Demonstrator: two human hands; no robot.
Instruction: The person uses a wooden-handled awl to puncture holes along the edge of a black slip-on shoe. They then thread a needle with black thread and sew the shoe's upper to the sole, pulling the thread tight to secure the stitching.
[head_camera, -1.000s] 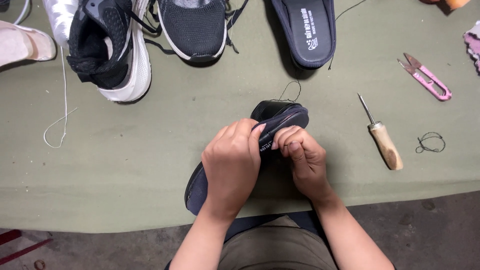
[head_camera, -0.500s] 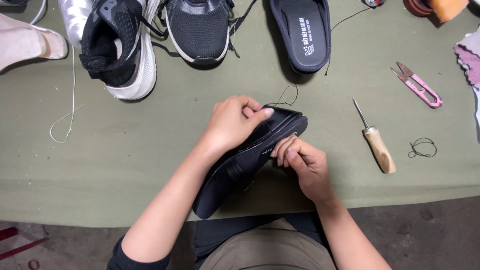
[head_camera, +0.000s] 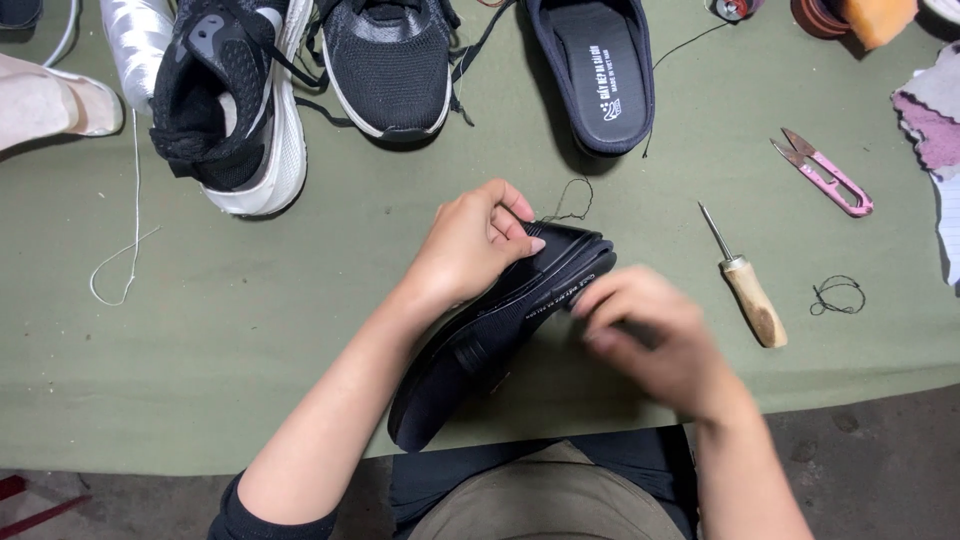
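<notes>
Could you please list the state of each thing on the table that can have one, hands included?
Left hand: gripping the black shoe's toe end.
Right hand: blurred, at the shoe's sole edge.
Black shoe: on its side, held.
Awl: lying flat, untouched.
Pink snips: lying flat; blades look closed.
Black slip-on: upright, empty.
Black-and-white sneaker: upright, laces loose.
Black mesh sneaker: upright, laces loose.
</notes>
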